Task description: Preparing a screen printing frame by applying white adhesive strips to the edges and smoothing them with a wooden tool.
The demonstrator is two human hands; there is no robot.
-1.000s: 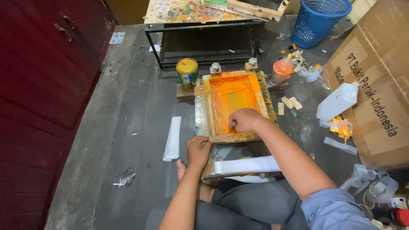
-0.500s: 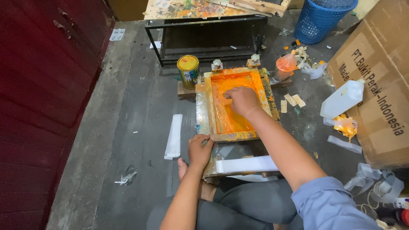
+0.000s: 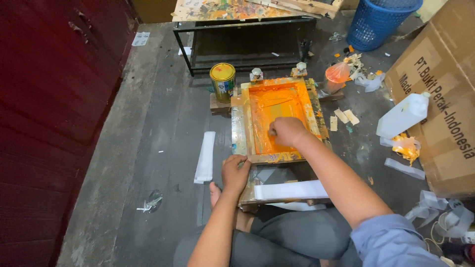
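Head view: on the grey wooden floor (image 3: 148, 148) lies the orange-inked wooden screen-printing frame (image 3: 279, 121), its near edge pinched by the left hand (image 3: 235, 172) to steady it, while the right hand (image 3: 287, 131) presses closed on something unseen inside.

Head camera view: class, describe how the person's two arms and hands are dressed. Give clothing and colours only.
Both hands are bare, with no gloves, rings or watch visible. The left hand and its forearm are uncovered right to the frame edge. The right hand has a bare forearm too, with a light blue sleeve rolled up near the elbow.
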